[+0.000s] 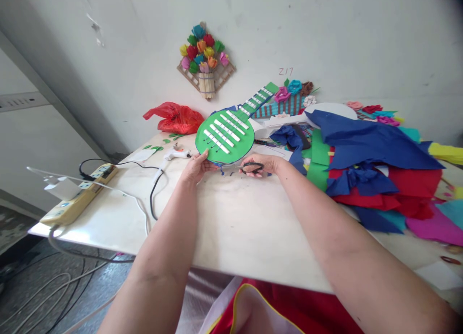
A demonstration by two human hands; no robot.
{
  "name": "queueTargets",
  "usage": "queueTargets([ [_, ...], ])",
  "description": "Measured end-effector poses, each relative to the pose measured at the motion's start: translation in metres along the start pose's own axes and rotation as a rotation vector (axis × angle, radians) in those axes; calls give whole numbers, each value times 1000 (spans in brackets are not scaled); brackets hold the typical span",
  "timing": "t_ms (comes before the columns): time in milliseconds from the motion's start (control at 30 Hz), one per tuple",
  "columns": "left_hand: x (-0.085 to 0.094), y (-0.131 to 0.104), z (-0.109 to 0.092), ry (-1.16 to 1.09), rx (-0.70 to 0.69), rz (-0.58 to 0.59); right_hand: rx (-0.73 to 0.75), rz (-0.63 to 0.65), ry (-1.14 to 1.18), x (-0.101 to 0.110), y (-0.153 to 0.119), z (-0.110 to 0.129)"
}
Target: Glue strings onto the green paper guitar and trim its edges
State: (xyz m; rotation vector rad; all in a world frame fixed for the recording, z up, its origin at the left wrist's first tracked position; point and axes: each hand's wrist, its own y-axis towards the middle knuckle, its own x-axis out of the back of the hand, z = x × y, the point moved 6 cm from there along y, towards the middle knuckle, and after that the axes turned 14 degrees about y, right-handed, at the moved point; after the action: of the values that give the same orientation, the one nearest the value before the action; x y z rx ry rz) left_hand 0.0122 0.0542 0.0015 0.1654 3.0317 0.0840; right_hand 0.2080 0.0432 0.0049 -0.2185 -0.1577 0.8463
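A green paper guitar (237,126) with white strips across its round body and neck is tilted up over the table, its neck pointing to the upper right. Dark blue paper shows along its edge. My left hand (198,167) grips the lower left rim of the body, thumb on the front face. In my right hand (261,164) is a pair of scissors (252,167) with dark handles, fingers through the loops. Its blades point left along the bottom edge of the guitar, near a small blue scrap (223,172).
A white glue gun (176,154) lies left of the guitar, its cord running towards a yellow power strip (81,194). Behind is a red plastic bag (177,119). Blue crepe paper (376,141) and other coloured sheets pile up at right. A flower craft (207,59) hangs on the wall.
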Motion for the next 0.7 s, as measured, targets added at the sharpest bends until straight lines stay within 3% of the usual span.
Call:
queueTargets([
  [200, 4, 1, -2, -20, -29, -53, -15, 20, -55, 6, -13, 5],
  [400, 11, 4, 0, -38, -30, -99, 155, -36, -98, 16, -20, 25],
  [467, 11, 3, 0, -44, -19, -101, 293, -145, -153, 20, -19, 37],
  [533, 11, 3, 0, -52, -12, -104, 442, -358, -314, 25, -19, 48],
  [633, 13, 4, 1, -60, 3, -125, 578, -716, -769, 26, -25, 58],
  [700, 15, 4, 2, -67, 15, -147, 634, -804, -1073, 18, -26, 57],
])
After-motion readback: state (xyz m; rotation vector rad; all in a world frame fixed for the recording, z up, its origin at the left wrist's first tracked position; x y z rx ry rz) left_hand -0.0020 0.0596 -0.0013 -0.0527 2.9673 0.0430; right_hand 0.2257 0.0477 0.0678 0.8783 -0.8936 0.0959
